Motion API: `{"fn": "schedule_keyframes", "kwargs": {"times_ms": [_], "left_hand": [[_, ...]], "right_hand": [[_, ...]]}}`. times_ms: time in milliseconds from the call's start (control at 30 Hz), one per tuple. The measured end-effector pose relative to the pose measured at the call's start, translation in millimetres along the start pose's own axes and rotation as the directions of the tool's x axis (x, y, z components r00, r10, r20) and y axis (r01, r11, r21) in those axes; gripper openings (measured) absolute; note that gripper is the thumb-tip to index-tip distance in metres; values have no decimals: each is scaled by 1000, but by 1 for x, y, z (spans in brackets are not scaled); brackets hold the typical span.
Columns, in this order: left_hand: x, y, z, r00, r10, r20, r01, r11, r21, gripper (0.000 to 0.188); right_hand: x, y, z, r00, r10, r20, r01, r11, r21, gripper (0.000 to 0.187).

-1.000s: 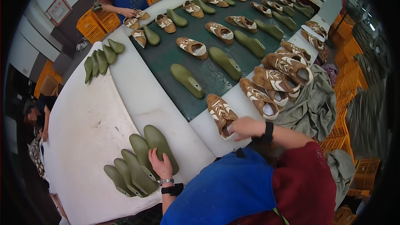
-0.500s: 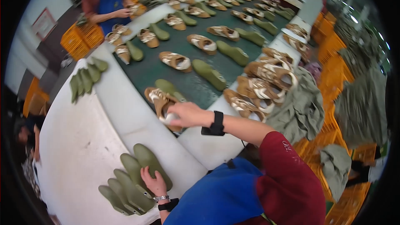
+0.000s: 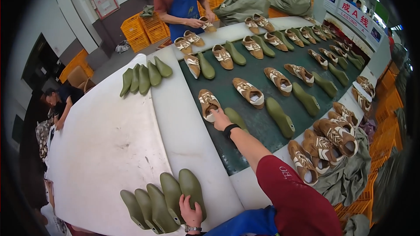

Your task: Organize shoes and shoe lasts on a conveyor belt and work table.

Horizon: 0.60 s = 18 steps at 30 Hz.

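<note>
My right hand (image 3: pixel 220 119) reaches over the green belt with its fingers closed on the heel opening of a brown and white sneaker (image 3: pixel 207 100). That sneaker lies near the belt's left edge, beside a green shoe last (image 3: pixel 235 119) partly covered by my wrist. On the white table my left hand (image 3: pixel 191 212) rests with fingers apart against a green shoe last (image 3: pixel 191 188). This last is the rightmost of several similar lasts (image 3: pixel 158 203) lined up side by side. Further sneakers (image 3: pixel 248 91) and lasts (image 3: pixel 280 117) lie paired on the belt.
Several sneakers (image 3: pixel 321 144) are grouped on the belt's right ledge, beside grey-green cloth (image 3: pixel 345 179) and orange crates (image 3: pixel 389 100). More lasts (image 3: pixel 144 76) sit on the white table (image 3: pixel 105 148). Across the belt, a co-worker in a blue apron (image 3: pixel 183 11) holds a sneaker. Another person bends at left.
The view has swung left, shifting the scene rightward. My right arm stretches farther out, and the sneaker in that hand now lies beside its last. My left hand stays on the lasts.
</note>
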<state>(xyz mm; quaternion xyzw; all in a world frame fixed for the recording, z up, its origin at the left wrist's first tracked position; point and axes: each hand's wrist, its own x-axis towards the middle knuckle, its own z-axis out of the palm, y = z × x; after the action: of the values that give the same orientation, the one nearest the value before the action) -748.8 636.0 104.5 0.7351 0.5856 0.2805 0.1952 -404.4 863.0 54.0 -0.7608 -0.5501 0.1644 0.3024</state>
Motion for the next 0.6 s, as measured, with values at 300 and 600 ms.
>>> {"fn": "schedule_keyframes", "kwargs": {"times_ms": [300,600], "left_hand": [[-6,-13,5,1000,3,14,-2,998,-65,46],[-7,4,-20,566,128,815,819,33,-573,64]], "right_hand": [[-172,-73,6,817,-351,457,232,927,296,37],[-306,-114,6,825,-457,332,457,886,83,58]]}}
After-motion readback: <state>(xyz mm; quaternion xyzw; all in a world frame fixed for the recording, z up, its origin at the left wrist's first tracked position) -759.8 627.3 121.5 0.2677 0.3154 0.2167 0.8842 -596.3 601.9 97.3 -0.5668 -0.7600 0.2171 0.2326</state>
